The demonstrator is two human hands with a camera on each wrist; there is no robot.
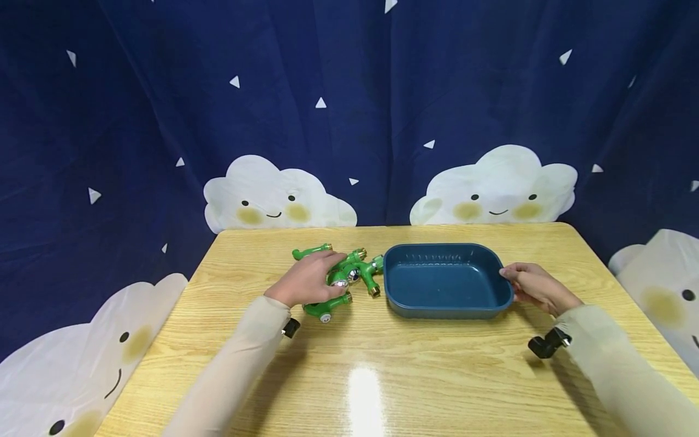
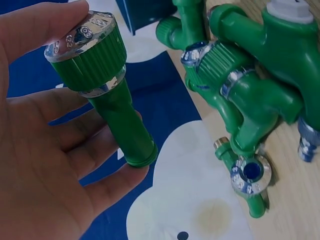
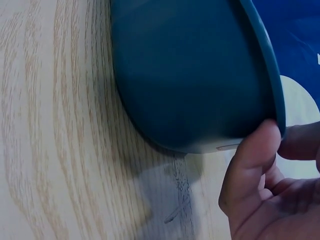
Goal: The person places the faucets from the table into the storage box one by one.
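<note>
My left hand (image 1: 307, 280) grips a green tap (image 2: 90, 65) with a ridged collar and a shiny chrome end. The thumb (image 2: 45, 25) presses on the chrome end, while a finger reaches the tap's narrow far end. Several other green taps (image 1: 374, 285) with brass and chrome fittings lie in a loose cluster around and beyond this hand. At the right, a dark blue rectangular bin (image 1: 448, 311) stands on the table, with nothing inside it. My right hand (image 1: 537, 286) pinches the bin's right rim between thumb (image 3: 250, 160) and fingers.
The light wooden table (image 1: 437, 376) extends in front of the bin and taps. Behind its far edge hangs a dark blue curtain (image 1: 349, 133) with white clouds and small triangles. One tap's end comes right up to the bin's left wall.
</note>
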